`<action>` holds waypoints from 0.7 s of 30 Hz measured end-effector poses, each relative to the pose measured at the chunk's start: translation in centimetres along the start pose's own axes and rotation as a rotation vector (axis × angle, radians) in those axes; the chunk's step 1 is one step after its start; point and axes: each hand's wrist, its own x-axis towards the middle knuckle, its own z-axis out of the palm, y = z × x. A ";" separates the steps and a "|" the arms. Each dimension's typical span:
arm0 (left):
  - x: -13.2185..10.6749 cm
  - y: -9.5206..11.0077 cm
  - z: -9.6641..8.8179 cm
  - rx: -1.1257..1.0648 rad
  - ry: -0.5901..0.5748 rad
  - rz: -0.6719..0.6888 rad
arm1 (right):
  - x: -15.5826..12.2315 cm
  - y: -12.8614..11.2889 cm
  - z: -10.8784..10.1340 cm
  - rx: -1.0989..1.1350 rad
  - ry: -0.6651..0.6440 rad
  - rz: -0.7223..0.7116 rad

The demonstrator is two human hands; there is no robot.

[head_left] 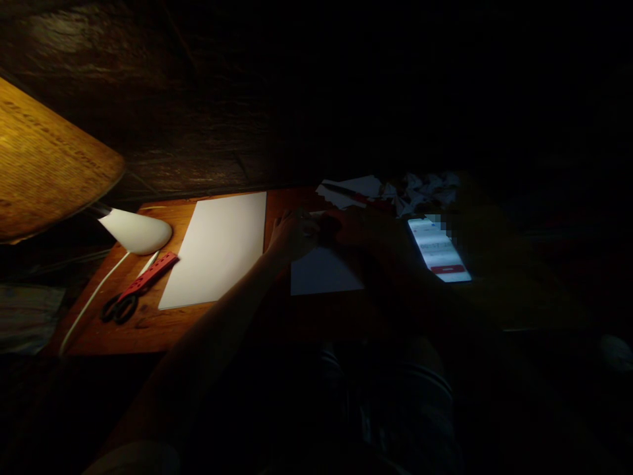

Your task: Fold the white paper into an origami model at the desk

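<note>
A white sheet of paper (pixel 324 274) lies on the wooden table in front of me, dim and bluish. Over its upper part, my left hand (pixel 293 232) is bent, its fingers closed at the paper. Close beside it, my right hand (pixel 349 227) reaches onto the same sheet from the right. Deep shadow hides the right fingers, so their grip does not show. Left of my left hand, a brightly lit stack of white paper (pixel 220 254) rests flat on the table.
A lamp with a yellowish shade (pixel 49 165) and white base (pixel 141 231) stands at the left. Near it are scissors with black handles (pixel 120 308) and a red perforated strip (pixel 151 272). A lit phone (pixel 438 247) lies right, below crumpled paper scraps (pixel 420 191). A dark wall rises behind.
</note>
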 end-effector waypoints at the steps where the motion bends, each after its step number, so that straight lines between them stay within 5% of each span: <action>1: 0.0 -0.1 0.0 -0.006 0.004 0.003 | 0.0 0.0 0.0 -0.001 -0.006 0.007; 21: -0.2 -0.2 -0.2 0.025 0.033 0.121 | 1.1 1.2 1.4 -0.048 0.039 -0.008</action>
